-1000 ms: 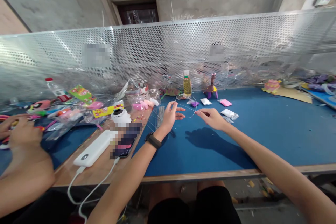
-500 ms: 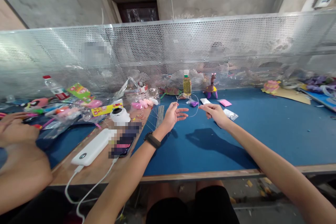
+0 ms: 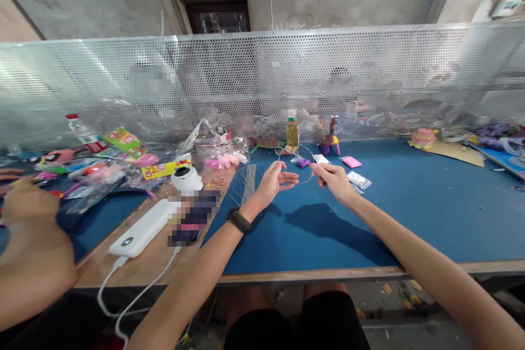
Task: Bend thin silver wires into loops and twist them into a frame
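My left hand pinches a thin metal wire between thumb and forefinger, its other fingers stretched out to the right. The wire bends into a loose loop above the blue table mat. At the loop's right side, my right hand is closed on the same wire with its fingertips. A bundle of straight thin wires lies on the mat left of my left hand. Behind the hands are a purple packet, a white packet and a pink packet. A clear packet lies beside my right wrist.
A yellow-liquid bottle and a brown-and-purple animal figure stand at the back. On the left are a power bank, phone, white round device and a co-worker's arm. A perforated metal screen borders the table.
My right hand has moved slightly left, closer to my left hand, and the wire loop between them looks narrower. The co-worker's hand at the left has shifted.
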A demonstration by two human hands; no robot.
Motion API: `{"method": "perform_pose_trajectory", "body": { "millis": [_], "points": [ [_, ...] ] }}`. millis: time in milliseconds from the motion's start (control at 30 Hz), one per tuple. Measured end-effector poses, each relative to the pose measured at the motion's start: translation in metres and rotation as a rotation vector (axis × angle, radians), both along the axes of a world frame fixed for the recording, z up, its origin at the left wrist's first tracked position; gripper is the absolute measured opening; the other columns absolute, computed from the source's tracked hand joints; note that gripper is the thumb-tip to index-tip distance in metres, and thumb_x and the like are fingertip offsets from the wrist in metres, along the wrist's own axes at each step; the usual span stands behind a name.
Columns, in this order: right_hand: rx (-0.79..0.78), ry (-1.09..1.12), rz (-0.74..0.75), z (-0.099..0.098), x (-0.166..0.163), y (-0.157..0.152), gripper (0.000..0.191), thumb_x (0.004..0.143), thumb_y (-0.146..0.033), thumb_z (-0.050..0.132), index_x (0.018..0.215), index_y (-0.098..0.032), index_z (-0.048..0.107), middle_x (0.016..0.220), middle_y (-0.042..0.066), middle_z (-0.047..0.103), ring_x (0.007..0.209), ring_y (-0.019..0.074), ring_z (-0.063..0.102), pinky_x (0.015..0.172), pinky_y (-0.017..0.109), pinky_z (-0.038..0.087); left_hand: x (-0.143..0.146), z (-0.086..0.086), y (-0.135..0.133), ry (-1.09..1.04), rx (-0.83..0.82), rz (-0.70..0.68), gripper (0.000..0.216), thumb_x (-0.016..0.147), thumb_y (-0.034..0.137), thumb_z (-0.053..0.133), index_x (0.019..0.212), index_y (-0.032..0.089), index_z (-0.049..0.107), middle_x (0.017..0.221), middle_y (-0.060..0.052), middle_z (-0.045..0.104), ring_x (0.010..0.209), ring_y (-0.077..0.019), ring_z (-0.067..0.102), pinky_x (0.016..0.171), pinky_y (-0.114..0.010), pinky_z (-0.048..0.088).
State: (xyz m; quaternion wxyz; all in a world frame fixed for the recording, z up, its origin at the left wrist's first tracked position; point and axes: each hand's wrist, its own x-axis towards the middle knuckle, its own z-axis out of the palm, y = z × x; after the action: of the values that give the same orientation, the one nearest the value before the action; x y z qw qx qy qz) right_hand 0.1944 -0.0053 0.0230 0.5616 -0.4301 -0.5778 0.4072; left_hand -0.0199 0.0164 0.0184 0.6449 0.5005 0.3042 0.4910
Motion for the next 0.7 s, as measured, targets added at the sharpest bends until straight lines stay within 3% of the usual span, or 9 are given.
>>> {"method": "perform_pose_trajectory", "body": {
  "millis": [200,400,700],
  "points": [
    [0.060,-0.031,-0.045,-0.0012,0.0021,0.0025,0.050,0.075,-0.066,0.077,0.081,-0.017,0.077,0.073,0.004,0.070,0.047,0.0100,0.050,0.043,0.025,0.036,0.0005,-0.0036,0.0014,0.010,0.018,0.012,0.031,0.099,0.053,0.054,0.103,0.022,0.049,0.092,-0.012,0.079,0.081,-0.0233,0.078,0.072,-0.031,0.060],
    [0.046,-0.085,0.027,-0.0027,-0.0013,-0.0022,0.054,0.080,-0.069,0.070,0.096,-0.019,0.081,0.090,0.007,0.076,0.049,0.0105,0.055,0.043,0.025,0.039,0.0015,-0.0003,-0.0013,-0.005,-0.007,0.076,0.033,0.098,0.054,0.055,0.103,0.022,0.048,0.088,-0.011,0.078,0.080,-0.0249,0.079,0.070,-0.030,0.059],
    [0.054,-0.062,-0.015,-0.0023,-0.0004,-0.0004,0.054,0.079,-0.069,0.071,0.091,-0.017,0.079,0.088,0.007,0.075,0.049,0.0097,0.053,0.043,0.025,0.038,0.0036,0.0017,-0.0034,-0.013,0.006,0.045,0.034,0.098,0.055,0.056,0.100,0.022,0.047,0.093,-0.011,0.079,0.084,-0.0247,0.079,0.072,-0.029,0.059]
  ]
}}
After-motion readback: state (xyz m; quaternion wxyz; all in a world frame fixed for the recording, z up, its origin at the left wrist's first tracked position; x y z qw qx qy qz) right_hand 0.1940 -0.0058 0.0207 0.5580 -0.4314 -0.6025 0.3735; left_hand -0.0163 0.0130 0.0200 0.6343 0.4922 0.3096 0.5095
